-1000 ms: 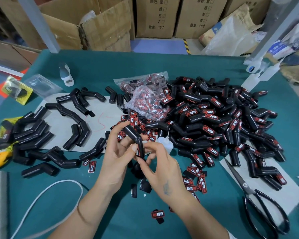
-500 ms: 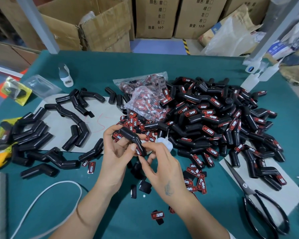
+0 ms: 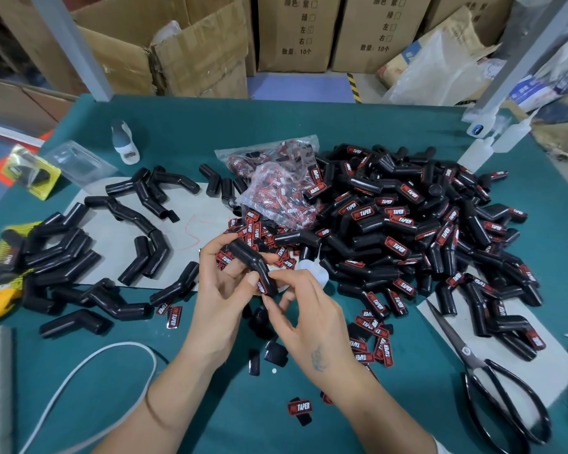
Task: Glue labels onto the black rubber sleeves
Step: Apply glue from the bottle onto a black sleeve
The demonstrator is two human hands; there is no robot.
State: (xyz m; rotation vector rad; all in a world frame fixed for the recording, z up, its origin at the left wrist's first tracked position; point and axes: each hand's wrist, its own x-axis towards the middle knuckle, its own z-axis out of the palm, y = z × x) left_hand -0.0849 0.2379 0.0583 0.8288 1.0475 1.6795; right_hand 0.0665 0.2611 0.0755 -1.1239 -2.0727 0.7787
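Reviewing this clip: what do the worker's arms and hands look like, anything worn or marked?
Both forearms are bare and no gloves are worn. The left hand has a thin band around its wrist. The right hand carries a small dark tattoo on its back. A bit of white sleeve shows at the right arm's bottom edge.

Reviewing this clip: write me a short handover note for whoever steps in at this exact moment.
Left hand grips a bent black sleeve above the table, thumb beside the label on its lower end.
Right hand pinches at that same label end with its fingertips.
Done: a large pile of labelled sleeves lies to the right.
Left: a group of unlabelled sleeves lies to the left on grey sheet. Loose labels are scattered near the hands, more in the clear bag.
A small white bottle, possibly glue, lies just behind the hands. Scissors lie at the right.
Next, probably: finish seating this label, add the sleeve to the pile.
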